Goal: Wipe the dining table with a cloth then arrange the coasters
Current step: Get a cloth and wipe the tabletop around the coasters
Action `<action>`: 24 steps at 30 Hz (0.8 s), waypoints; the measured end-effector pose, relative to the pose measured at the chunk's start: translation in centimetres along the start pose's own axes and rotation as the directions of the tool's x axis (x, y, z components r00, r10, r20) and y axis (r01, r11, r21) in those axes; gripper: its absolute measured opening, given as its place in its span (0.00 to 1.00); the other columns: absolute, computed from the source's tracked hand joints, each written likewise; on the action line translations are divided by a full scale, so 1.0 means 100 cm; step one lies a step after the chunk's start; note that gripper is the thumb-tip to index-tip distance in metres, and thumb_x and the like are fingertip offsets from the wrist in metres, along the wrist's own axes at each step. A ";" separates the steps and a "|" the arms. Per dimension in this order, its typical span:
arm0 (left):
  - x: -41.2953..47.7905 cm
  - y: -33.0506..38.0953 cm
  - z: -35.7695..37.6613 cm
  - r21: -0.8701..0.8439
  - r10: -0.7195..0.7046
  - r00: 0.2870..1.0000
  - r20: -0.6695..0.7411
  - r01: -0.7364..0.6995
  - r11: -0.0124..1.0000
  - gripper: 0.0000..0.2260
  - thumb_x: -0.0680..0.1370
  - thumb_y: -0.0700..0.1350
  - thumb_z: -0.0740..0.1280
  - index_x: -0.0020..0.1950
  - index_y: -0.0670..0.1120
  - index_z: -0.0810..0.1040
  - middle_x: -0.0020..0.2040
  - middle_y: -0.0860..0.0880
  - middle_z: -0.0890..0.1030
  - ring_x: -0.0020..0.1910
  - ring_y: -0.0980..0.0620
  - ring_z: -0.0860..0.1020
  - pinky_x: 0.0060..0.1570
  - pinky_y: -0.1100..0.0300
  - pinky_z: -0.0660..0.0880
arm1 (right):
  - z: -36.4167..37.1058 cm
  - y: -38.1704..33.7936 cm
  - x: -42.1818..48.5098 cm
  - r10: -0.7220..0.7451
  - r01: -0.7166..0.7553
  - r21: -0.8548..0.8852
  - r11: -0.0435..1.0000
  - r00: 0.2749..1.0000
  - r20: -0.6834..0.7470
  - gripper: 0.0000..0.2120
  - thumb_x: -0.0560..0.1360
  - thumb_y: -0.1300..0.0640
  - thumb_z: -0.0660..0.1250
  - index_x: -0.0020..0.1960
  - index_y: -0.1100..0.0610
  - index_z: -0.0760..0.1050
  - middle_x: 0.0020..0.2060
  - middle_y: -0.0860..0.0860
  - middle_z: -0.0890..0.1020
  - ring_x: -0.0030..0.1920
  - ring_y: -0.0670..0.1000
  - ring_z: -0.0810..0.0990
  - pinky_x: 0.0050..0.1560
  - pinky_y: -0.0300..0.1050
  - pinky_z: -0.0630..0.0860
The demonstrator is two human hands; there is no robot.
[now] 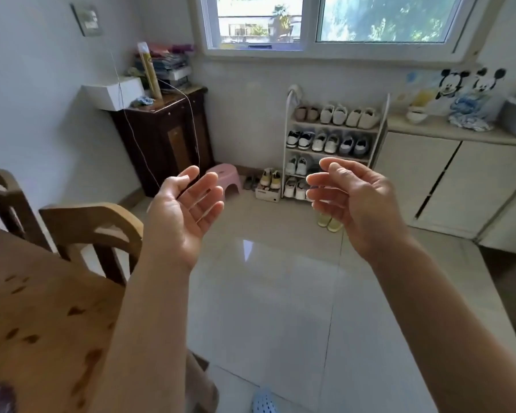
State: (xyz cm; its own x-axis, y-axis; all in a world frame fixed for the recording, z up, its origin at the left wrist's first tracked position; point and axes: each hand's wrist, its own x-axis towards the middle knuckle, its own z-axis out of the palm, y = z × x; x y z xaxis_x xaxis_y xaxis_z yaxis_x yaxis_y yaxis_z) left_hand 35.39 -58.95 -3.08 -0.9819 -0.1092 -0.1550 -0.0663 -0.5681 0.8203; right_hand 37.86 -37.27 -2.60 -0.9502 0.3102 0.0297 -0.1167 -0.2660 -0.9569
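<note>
Hands: my left hand (182,216) and right hand (352,201) were raised over the floor, palms turned up, fingers loose, well apart, gripping nothing.
Table: the wooden dining table (36,308) lay at my lower left, beside my left forearm, its top flecked with dark marks.
Chairs: two wooden chairs (96,225) stood at its far edge.
Floor: pale glossy tiles (268,293).
Far wall: a shoe rack (331,150) stood below the window (310,25), with a pink stool (224,178) and a dark cabinet (164,138) to its left.
Right side: white cupboards (447,180).
</note>
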 end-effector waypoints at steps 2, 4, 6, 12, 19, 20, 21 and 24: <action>0.048 0.009 0.010 -0.019 0.013 1.000 -0.020 -0.013 1.000 0.10 0.81 0.45 0.58 0.57 0.48 0.77 0.44 0.50 0.86 0.40 0.53 0.84 0.45 0.57 0.79 | 0.018 0.003 0.052 0.009 -0.009 -0.007 1.000 1.000 0.025 0.07 0.80 0.59 0.62 0.52 0.58 0.80 0.39 0.54 0.85 0.36 0.52 0.83 0.38 0.44 0.80; 0.090 0.018 0.019 -0.032 0.017 1.000 -0.027 -0.018 0.999 0.10 0.81 0.45 0.58 0.56 0.48 0.77 0.43 0.50 0.86 0.39 0.53 0.84 0.45 0.57 0.79 | 0.037 0.002 0.100 0.018 -0.017 -0.017 1.000 0.999 0.047 0.08 0.80 0.59 0.62 0.53 0.58 0.79 0.39 0.54 0.85 0.36 0.52 0.83 0.38 0.44 0.79; 0.136 0.028 0.030 -0.044 0.038 0.999 -0.034 -0.040 0.998 0.10 0.81 0.45 0.58 0.55 0.48 0.77 0.42 0.51 0.86 0.39 0.53 0.83 0.46 0.58 0.79 | 0.058 0.002 0.149 0.007 -0.006 -0.015 1.000 0.997 0.078 0.08 0.80 0.59 0.62 0.54 0.59 0.79 0.40 0.55 0.85 0.36 0.51 0.83 0.37 0.43 0.79; 0.257 0.049 0.052 -0.044 0.083 0.993 -0.083 -0.086 0.995 0.09 0.81 0.44 0.58 0.52 0.49 0.78 0.41 0.50 0.85 0.38 0.53 0.83 0.44 0.58 0.79 | 0.097 0.012 0.276 0.007 -0.009 0.013 1.000 0.994 0.110 0.08 0.80 0.59 0.63 0.55 0.59 0.80 0.42 0.55 0.86 0.38 0.52 0.84 0.40 0.44 0.80; 0.403 0.049 0.060 -0.027 0.115 0.980 -0.165 -0.121 0.992 0.09 0.81 0.44 0.58 0.52 0.49 0.78 0.43 0.50 0.86 0.39 0.52 0.83 0.44 0.58 0.79 | 0.155 0.046 0.437 0.024 -0.035 0.047 0.998 0.975 0.220 0.08 0.80 0.60 0.62 0.50 0.56 0.80 0.41 0.55 0.85 0.38 0.53 0.83 0.43 0.46 0.80; 0.412 0.049 0.060 -0.031 0.113 0.979 -0.168 -0.119 0.992 0.09 0.81 0.44 0.58 0.52 0.49 0.78 0.42 0.50 0.86 0.38 0.52 0.83 0.44 0.58 0.78 | 0.159 0.049 0.447 0.028 -0.039 0.043 0.998 0.973 0.230 0.08 0.80 0.60 0.62 0.50 0.56 0.80 0.41 0.55 0.85 0.38 0.53 0.83 0.43 0.46 0.80; 0.423 0.049 0.061 -0.036 0.114 0.978 -0.175 -0.122 0.992 0.09 0.81 0.44 0.58 0.51 0.49 0.78 0.41 0.50 0.86 0.38 0.53 0.83 0.44 0.58 0.78 | 0.163 0.053 0.461 0.023 -0.032 0.033 0.999 0.973 0.232 0.08 0.80 0.60 0.62 0.50 0.56 0.80 0.41 0.55 0.85 0.38 0.53 0.83 0.43 0.47 0.80; 0.499 0.055 0.074 -0.066 0.126 0.965 -0.231 -0.145 0.987 0.09 0.80 0.45 0.58 0.51 0.49 0.78 0.41 0.50 0.86 0.39 0.52 0.83 0.44 0.57 0.77 | 0.188 0.058 0.539 0.055 -0.067 0.033 0.997 0.960 0.275 0.08 0.81 0.60 0.62 0.51 0.57 0.80 0.40 0.55 0.85 0.37 0.53 0.83 0.44 0.49 0.79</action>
State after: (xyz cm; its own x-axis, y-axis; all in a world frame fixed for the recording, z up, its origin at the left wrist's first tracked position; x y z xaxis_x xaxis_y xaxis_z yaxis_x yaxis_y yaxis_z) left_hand -15.31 -61.49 -2.21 -0.9145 -0.3655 -0.1734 0.0884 -0.5988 0.7960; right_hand -19.51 -39.30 -1.15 -0.9980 0.0323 0.0548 -0.0623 -0.3158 -0.9468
